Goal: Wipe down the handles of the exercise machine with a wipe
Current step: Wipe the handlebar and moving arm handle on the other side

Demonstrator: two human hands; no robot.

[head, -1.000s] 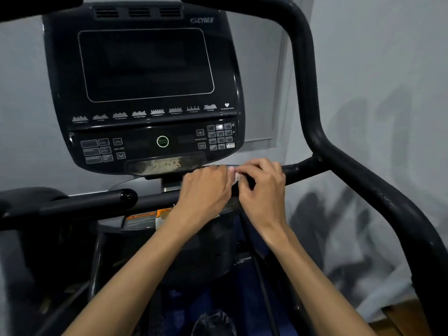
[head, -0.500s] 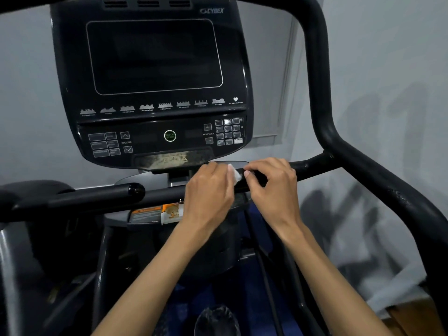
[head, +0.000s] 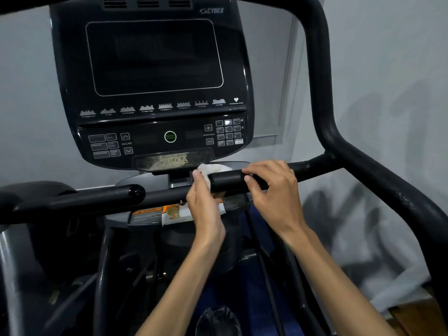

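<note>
Wipe (head: 212, 169) bunched over inner end of right handle (head: 226, 181); left hand (head: 202, 200) pinches it there; right hand (head: 271, 187) curled round bar, steadying; wipe soft, limp, light; pinch bunched part, wrap round rigid bar.

Head view, forward and down, close above console (head: 155, 93).

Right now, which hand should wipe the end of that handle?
Left. The left hand already holds the wipe against the handle's end; the right hand grips the bar farther along, steadying it.
</note>
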